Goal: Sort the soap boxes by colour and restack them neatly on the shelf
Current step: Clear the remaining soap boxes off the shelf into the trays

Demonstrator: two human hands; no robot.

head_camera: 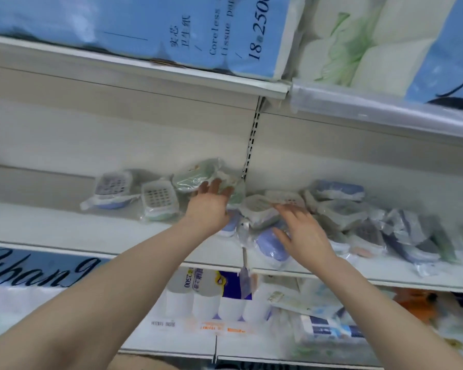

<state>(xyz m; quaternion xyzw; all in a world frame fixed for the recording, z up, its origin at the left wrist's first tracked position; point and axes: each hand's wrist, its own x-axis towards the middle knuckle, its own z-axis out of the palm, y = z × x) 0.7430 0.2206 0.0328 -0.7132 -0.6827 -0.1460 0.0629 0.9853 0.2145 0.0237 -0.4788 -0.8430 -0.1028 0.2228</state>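
1. Reaching up from the bottom edge, two bare forearms pass in front of plastic-wrapped white toilet-roll packs (206, 297) on the tier below the slotted metal upright (252, 140). The arms hide part of the packs and their print is too blurred to read.
2. The right hand (304, 233) lies just right of the upright's foot, fingers spread and nearly straight, gripping nothing. Its fingertips rest on a white grid-lidded soap box (258, 210). Its thumb lies over a lilac-blue oval soap box in clear wrap (271, 248) near the front lip of the white metal shelf (64, 225).
3. The left hand (210, 206), just left of the upright's foot, shows its back. Its fingers are stretched forward against a pale green soap box in crinkled clear wrap (193, 176). The fingertips are lost in the film, so only touch can be seen, not a closed grip.
4. Further left of the upright, apart from both hands, lies a white grid-lidded box with a green base (159, 201). Beyond it a tilted grid-lidded box with a blue base (112, 188) leans by the back panel.
5. Right of the upright sprawls a loose heap of wrapped soap boxes (372, 225) in blue, grey, green and pinkish tones. Blur and overlapping film make them impossible to count.
6. Above the upright, the upper shelf carries a pale blue tissue pack (145, 28) to its left. A white-and-green roll pack (358, 44) sits to its right, and both are cut off at the top edge.
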